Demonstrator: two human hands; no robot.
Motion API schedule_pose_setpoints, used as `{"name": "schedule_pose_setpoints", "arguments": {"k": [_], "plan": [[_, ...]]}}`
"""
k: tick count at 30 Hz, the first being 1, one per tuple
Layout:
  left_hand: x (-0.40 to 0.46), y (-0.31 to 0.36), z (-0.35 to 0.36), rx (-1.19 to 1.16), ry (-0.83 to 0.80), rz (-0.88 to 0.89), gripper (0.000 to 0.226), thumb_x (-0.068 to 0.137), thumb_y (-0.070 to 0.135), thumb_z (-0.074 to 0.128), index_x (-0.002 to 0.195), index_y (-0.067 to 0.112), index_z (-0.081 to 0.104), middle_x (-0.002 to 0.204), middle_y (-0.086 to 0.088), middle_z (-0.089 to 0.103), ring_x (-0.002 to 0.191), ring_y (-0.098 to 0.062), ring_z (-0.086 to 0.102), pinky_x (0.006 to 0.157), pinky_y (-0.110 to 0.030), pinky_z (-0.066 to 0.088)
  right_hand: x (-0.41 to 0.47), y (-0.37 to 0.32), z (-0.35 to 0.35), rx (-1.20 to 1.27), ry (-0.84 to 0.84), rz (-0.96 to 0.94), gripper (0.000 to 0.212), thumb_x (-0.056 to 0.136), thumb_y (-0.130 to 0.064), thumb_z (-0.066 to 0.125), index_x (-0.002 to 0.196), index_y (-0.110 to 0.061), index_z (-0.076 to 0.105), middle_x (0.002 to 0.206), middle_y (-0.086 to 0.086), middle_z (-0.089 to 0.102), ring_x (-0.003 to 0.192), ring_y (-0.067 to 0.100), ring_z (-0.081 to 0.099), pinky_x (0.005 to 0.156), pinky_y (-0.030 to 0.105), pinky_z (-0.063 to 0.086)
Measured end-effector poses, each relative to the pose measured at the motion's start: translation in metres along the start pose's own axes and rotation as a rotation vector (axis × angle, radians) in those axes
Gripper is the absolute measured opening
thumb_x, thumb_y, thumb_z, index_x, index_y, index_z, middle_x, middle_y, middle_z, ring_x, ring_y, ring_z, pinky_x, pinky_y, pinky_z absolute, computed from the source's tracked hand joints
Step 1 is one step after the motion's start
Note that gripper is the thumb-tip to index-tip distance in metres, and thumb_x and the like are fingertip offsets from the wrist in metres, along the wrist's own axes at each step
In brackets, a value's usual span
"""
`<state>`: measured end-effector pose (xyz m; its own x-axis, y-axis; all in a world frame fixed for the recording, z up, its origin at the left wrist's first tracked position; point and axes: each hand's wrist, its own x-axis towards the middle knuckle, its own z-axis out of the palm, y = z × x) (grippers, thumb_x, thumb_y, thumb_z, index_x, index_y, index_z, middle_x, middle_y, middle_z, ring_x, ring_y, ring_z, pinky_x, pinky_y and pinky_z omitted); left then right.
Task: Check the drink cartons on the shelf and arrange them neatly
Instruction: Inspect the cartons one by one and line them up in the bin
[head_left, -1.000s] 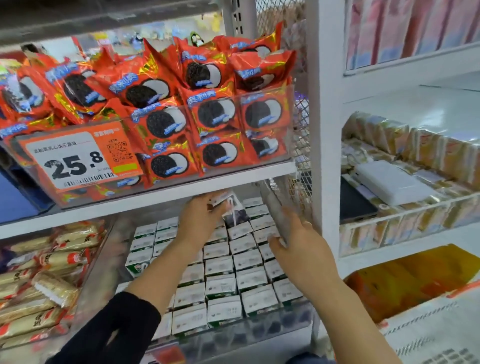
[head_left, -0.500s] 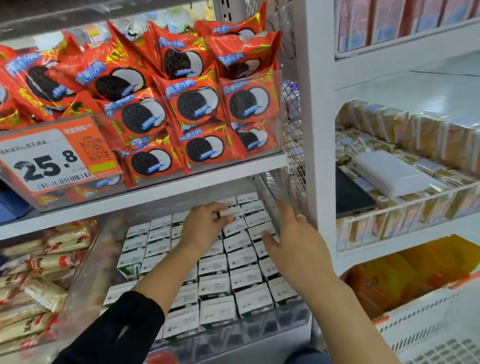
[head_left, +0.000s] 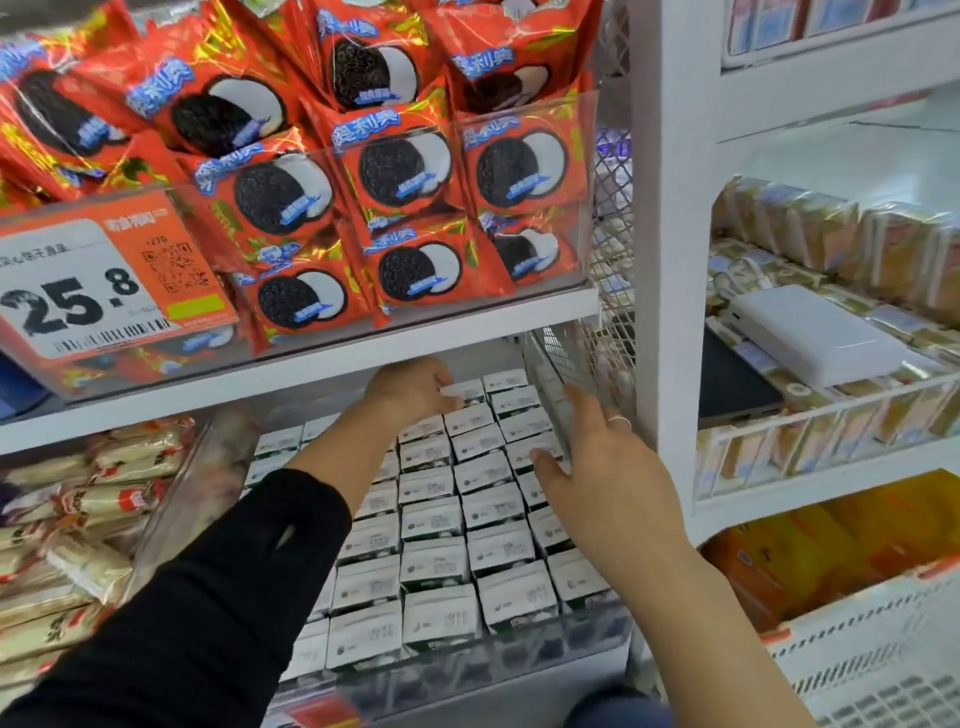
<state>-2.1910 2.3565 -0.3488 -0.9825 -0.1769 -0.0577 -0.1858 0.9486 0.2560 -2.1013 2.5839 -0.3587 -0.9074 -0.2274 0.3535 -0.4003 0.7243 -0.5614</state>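
Mostly done, I'd judge: drink cartons (head_left: 441, 525) stand upright in tight rows in clear bin (head_left: 519, 670) on lower shelf, only back row left. Left hand (head_left: 410, 387) fingers curl round a rear carton (head_left: 462, 389). Right hand (head_left: 597, 467) spread flat, fingers straight, vs. right-side cartons.

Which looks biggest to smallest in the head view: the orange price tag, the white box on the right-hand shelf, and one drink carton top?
As they look, not true size:
1. Orange price tag, partly cut off at the left edge.
2. White box.
3. One drink carton top, clearly the smallest.
The tag sits nearer the camera, which may inflate it.
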Motion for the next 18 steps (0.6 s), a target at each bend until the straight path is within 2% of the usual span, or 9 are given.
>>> {"name": "schedule_pose_setpoints", "arguments": {"k": [2, 4, 7, 10, 12, 14, 16, 17, 18], "plan": [[0.001, 0.006, 0.001, 0.132, 0.003, 0.016, 0.042, 0.086, 0.034, 0.069, 0.120, 0.011, 0.061, 0.122, -0.008, 0.061, 0.111, -0.027, 0.057, 0.093, -0.033, 0.047, -0.001, -0.001, 0.000, 0.001, -0.001, -0.001, 0.062, 0.093, -0.037, 0.053, 0.146, -0.021, 0.024, 0.132, 0.007, 0.052, 0.112, 0.023, 0.056, 0.082, 0.030, 0.046], [0.000, 0.006, 0.007, 0.145, 0.041, 0.021, 0.039, 0.088, 0.034, 0.068, 0.119, 0.012, 0.060, 0.119, -0.010, 0.062, 0.109, -0.028, 0.057, 0.091, -0.033, 0.048, -0.001, -0.002, -0.001, 0.006, 0.002, -0.006, 0.061, 0.093, -0.036, 0.053, 0.145, -0.022, 0.025, 0.132, 0.007, 0.052, 0.111, 0.023, 0.056, 0.083, 0.029, 0.046], [-0.008, 0.000, 0.019, -0.017, 0.150, 0.038, 0.037, 0.089, 0.031, 0.067, 0.119, 0.011, 0.061, 0.120, -0.009, 0.062, 0.109, -0.027, 0.055, 0.087, -0.030, 0.045, -0.001, -0.002, -0.002, -0.007, -0.001, -0.002, 0.062, 0.093, -0.037, 0.052, 0.146, -0.022, 0.024, 0.133, 0.007, 0.052, 0.112, 0.023, 0.055, 0.084, 0.029, 0.046], [-0.020, 0.005, 0.020, -0.142, 0.341, 0.073, 0.032, 0.089, 0.026, 0.067, 0.115, 0.008, 0.063, 0.113, -0.014, 0.064, 0.107, -0.031, 0.056, 0.078, -0.029, 0.039, -0.001, -0.002, -0.002, -0.018, -0.022, 0.015, 0.063, 0.094, -0.038, 0.051, 0.147, -0.021, 0.022, 0.134, 0.008, 0.051, 0.114, 0.024, 0.055, 0.084, 0.031, 0.046], [-0.031, 0.012, 0.015, -0.181, 0.445, 0.085, 0.038, 0.090, 0.026, 0.065, 0.121, 0.005, 0.059, 0.116, -0.017, 0.063, 0.108, -0.034, 0.056, 0.080, -0.030, 0.040, -0.001, -0.003, -0.004, -0.023, -0.042, 0.032, 0.062, 0.094, -0.038, 0.050, 0.148, -0.021, 0.023, 0.136, 0.008, 0.049, 0.117, 0.025, 0.052, 0.087, 0.032, 0.046], [-0.047, 0.016, 0.010, -0.238, 0.513, 0.105, 0.038, 0.092, 0.027, 0.062, 0.121, 0.003, 0.056, 0.109, -0.019, 0.064, 0.101, -0.035, 0.059, 0.078, -0.031, 0.044, -0.003, -0.006, -0.006, -0.066, -0.038, 0.031, 0.058, 0.095, -0.035, 0.050, 0.147, -0.020, 0.028, 0.136, 0.008, 0.050, 0.120, 0.026, 0.049, 0.091, 0.033, 0.044], [-0.070, 0.019, 0.005, -0.392, 0.547, 0.142, 0.033, 0.093, 0.027, 0.061, 0.119, 0.006, 0.057, 0.104, -0.014, 0.067, 0.097, -0.029, 0.062, 0.081, -0.036, 0.050, -0.005, -0.009, -0.011, -0.112, 0.016, -0.017, 0.049, 0.094, -0.031, 0.049, 0.141, -0.018, 0.041, 0.131, 0.009, 0.055, 0.117, 0.027, 0.049, 0.091, 0.034, 0.043], [-0.083, 0.020, 0.003, -0.486, 0.557, 0.156, 0.031, 0.093, 0.027, 0.061, 0.118, 0.009, 0.058, 0.106, -0.008, 0.067, 0.097, -0.021, 0.063, 0.083, -0.033, 0.051, -0.006, -0.010, -0.013, -0.099, 0.051, -0.045, 0.044, 0.094, -0.028, 0.050, 0.137, -0.017, 0.049, 0.126, 0.009, 0.058, 0.113, 0.028, 0.051, 0.088, 0.034, 0.043], [-0.097, 0.020, 0.002, -0.586, 0.563, 0.168, 0.026, 0.093, 0.027, 0.061, 0.115, 0.015, 0.059, 0.105, 0.000, 0.067, 0.095, -0.010, 0.063, 0.082, -0.024, 0.051, -0.007, -0.012, -0.015, -0.059, 0.091, -0.068, 0.039, 0.093, -0.025, 0.053, 0.131, -0.016, 0.055, 0.122, 0.008, 0.060, 0.109, 0.029, 0.052, 0.084, 0.033, 0.043]]}}
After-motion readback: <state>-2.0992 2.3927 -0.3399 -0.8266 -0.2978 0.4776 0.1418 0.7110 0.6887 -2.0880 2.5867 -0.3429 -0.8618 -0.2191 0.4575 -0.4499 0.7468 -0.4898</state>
